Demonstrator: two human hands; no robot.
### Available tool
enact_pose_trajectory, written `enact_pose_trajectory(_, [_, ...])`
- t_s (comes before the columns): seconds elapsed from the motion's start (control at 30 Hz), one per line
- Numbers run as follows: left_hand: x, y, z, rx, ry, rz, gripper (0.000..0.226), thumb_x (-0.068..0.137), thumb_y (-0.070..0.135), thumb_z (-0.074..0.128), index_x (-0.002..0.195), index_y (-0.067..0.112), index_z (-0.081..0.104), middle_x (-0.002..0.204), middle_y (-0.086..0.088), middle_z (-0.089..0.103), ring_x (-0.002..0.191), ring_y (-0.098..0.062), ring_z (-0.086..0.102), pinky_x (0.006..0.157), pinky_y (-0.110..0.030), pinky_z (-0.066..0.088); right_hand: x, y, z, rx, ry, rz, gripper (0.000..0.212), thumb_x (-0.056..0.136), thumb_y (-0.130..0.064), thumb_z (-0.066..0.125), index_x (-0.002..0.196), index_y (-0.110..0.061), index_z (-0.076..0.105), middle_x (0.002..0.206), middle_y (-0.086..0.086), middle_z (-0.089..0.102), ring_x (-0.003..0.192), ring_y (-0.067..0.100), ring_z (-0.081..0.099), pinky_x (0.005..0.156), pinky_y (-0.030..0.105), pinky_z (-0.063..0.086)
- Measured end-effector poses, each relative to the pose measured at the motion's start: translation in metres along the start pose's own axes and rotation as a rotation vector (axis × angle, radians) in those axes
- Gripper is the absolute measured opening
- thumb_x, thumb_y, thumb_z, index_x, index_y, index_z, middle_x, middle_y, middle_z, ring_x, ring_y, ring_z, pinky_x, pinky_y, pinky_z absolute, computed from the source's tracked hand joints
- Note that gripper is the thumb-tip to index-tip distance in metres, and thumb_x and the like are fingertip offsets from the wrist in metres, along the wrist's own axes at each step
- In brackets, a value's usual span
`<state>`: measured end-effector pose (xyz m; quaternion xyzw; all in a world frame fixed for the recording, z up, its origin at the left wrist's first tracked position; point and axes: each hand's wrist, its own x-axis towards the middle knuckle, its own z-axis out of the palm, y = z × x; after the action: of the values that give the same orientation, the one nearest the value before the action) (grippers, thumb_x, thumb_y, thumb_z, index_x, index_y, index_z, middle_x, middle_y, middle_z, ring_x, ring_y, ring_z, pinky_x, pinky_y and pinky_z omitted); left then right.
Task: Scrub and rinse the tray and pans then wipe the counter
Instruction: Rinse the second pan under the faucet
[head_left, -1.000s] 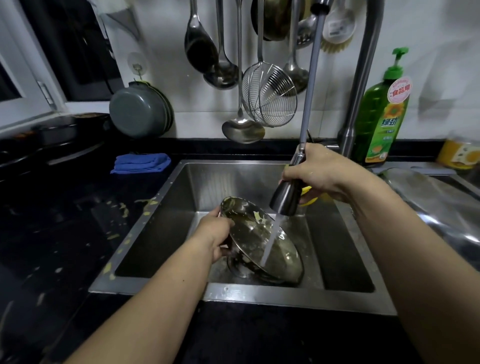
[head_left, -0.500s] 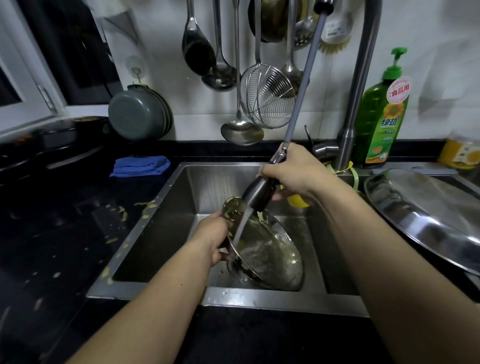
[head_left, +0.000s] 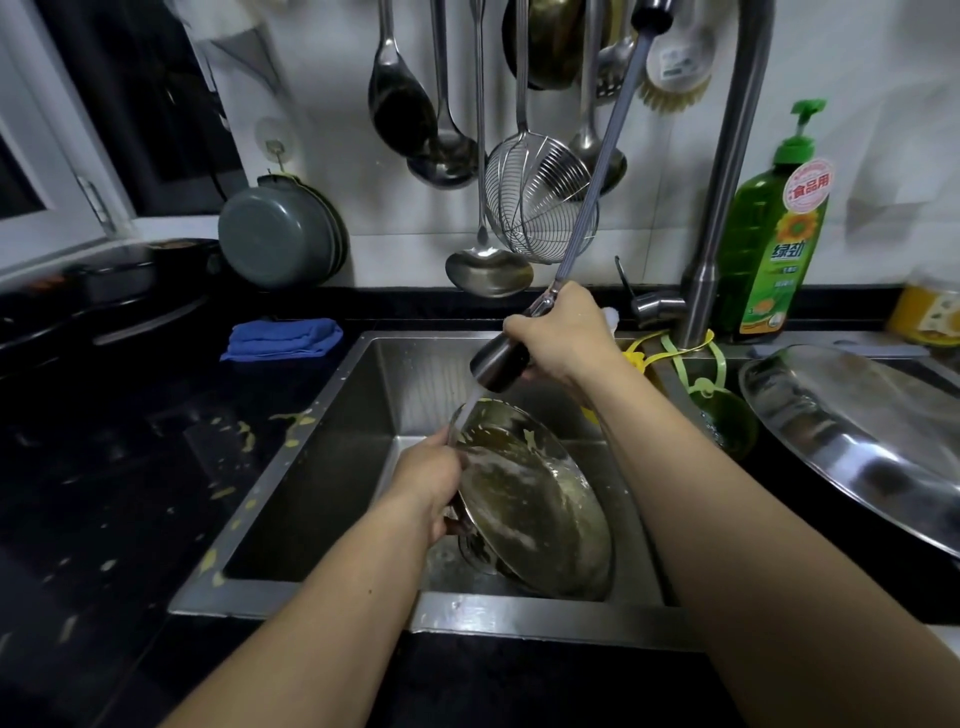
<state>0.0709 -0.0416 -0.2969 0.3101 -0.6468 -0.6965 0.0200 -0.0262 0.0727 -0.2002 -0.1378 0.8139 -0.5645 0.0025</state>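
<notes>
A: From the head view, what are the hands doing?

B: The left hand (head_left: 428, 483) grips the left rim of a steel pan (head_left: 530, 499), fingers curled round the edge. The pan stands tilted on its side inside the sink (head_left: 332, 467), its hollow facing right and towards the camera, with yellowish smears on it.

A: And the other one?

B: The right hand (head_left: 558, 332) is wrapped round the pull-out sprayer (head_left: 498, 358), whose hose (head_left: 602, 156) runs up and to the right. Water leaves the nozzle and strikes the pan's upper rim, just beside the left hand's fingers.

A: Where is the tray?

B: A wide steel tray (head_left: 857, 441) lies to the right of the sink, tilted, partly cut off by the picture's edge.

A: What about the desk?

B: The black desk (head_left: 104, 467) left of the sink carries yellow specks, thickest near the sink's edge. A folded blue cloth (head_left: 283, 338) lies at its back. A green soap bottle (head_left: 774, 234) stands beside the tap (head_left: 722, 182), and ladles and a wire skimmer (head_left: 540, 202) hang on the wall.
</notes>
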Motion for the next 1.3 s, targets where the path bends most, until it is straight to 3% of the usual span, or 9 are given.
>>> enact_pose_trajectory(0.1, [0.004, -0.001, -0.001, 0.000, 0.018, -0.012, 0.046, 0.104, 0.017, 0.049, 0.140, 0.045, 0.057, 0.093, -0.003, 0.079, 0.097, -0.029, 0.072, 0.087, -0.050, 0.058, 0.011, 0.003, 0.003, -0.090, 0.063, -0.015, 0.029, 0.089, -0.024, 0.071, 0.107, -0.017, 0.049, 0.085, -0.004, 0.047, 0.073, 0.011, 0.039, 0.086, 0.041, 0.058])
enact_pose_trajectory(0.27, [0.006, -0.003, -0.002, 0.013, 0.012, -0.021, 0.046, 0.102, 0.016, 0.055, 0.139, 0.044, 0.059, 0.104, -0.006, 0.077, 0.101, -0.032, 0.070, 0.086, -0.053, 0.059, 0.031, 0.013, 0.006, -0.177, 0.151, -0.043, 0.038, 0.088, -0.028, 0.070, 0.119, -0.013, 0.052, 0.105, 0.001, 0.059, 0.080, 0.015, 0.045, 0.057, 0.021, 0.028])
enact_pose_trajectory(0.4, [0.005, -0.001, -0.001, 0.008, 0.030, -0.015, 0.049, 0.101, 0.010, 0.053, 0.139, 0.040, 0.059, 0.108, -0.007, 0.074, 0.102, -0.032, 0.067, 0.076, -0.045, 0.058, 0.041, 0.023, 0.001, -0.223, 0.214, -0.048, 0.033, 0.086, -0.027, 0.071, 0.110, -0.015, 0.052, 0.102, 0.005, 0.061, 0.098, 0.027, 0.054, 0.081, 0.033, 0.044])
enact_pose_trajectory(0.47, [0.007, -0.001, -0.001, 0.008, 0.032, -0.014, 0.056, 0.099, 0.003, 0.049, 0.141, 0.039, 0.058, 0.109, -0.007, 0.072, 0.103, -0.032, 0.065, 0.084, -0.051, 0.058, 0.043, 0.027, -0.004, -0.271, 0.228, -0.056, 0.033, 0.084, -0.028, 0.071, 0.107, -0.016, 0.050, 0.105, 0.009, 0.064, 0.107, 0.034, 0.057, 0.094, 0.041, 0.048])
enact_pose_trajectory(0.7, [0.009, -0.003, 0.002, -0.006, 0.059, 0.008, 0.064, 0.094, -0.007, 0.047, 0.139, 0.035, 0.061, 0.096, -0.001, 0.074, 0.101, -0.030, 0.068, 0.091, -0.052, 0.057, 0.038, 0.036, -0.036, -0.439, 0.237, -0.058, 0.042, 0.086, -0.027, 0.070, 0.120, -0.012, 0.050, 0.113, 0.017, 0.065, 0.109, 0.041, 0.057, 0.089, 0.042, 0.048])
enact_pose_trajectory(0.9, [0.010, -0.004, 0.001, 0.024, 0.068, 0.032, 0.063, 0.090, -0.009, 0.052, 0.138, 0.030, 0.063, 0.100, 0.001, 0.075, 0.101, -0.025, 0.068, 0.097, -0.050, 0.055, 0.030, 0.041, -0.058, -0.547, 0.221, -0.047, 0.041, 0.088, -0.029, 0.068, 0.121, -0.014, 0.049, 0.116, 0.020, 0.063, 0.107, 0.043, 0.058, 0.092, 0.047, 0.052])
enact_pose_trajectory(1.03, [0.010, -0.007, 0.001, 0.046, 0.075, 0.047, 0.058, 0.089, -0.003, 0.060, 0.135, 0.031, 0.066, 0.109, 0.000, 0.075, 0.116, -0.028, 0.064, 0.106, -0.054, 0.048, 0.029, 0.039, -0.054, -0.519, 0.202, -0.040, 0.044, 0.088, -0.028, 0.071, 0.122, -0.015, 0.049, 0.117, 0.019, 0.062, 0.106, 0.042, 0.059, 0.092, 0.047, 0.053])
enact_pose_trajectory(1.1, [0.010, -0.008, 0.002, 0.049, 0.091, 0.057, 0.061, 0.089, -0.008, 0.055, 0.133, 0.033, 0.066, 0.110, 0.003, 0.072, 0.116, -0.024, 0.060, 0.110, -0.047, 0.043, 0.033, 0.037, -0.048, -0.483, 0.193, -0.047, 0.046, 0.087, -0.028, 0.073, 0.124, -0.015, 0.048, 0.117, 0.018, 0.063, 0.106, 0.040, 0.060, 0.090, 0.044, 0.052])
enact_pose_trajectory(1.3, [0.012, -0.006, 0.001, 0.023, 0.127, 0.070, 0.067, 0.088, -0.013, 0.049, 0.140, 0.026, 0.062, 0.127, 0.001, 0.065, 0.107, -0.019, 0.055, 0.097, -0.035, 0.039, 0.043, 0.029, -0.026, -0.354, 0.157, -0.051, 0.045, 0.089, -0.028, 0.073, 0.123, -0.014, 0.048, 0.123, 0.018, 0.058, 0.110, 0.038, 0.057, 0.096, 0.043, 0.051])
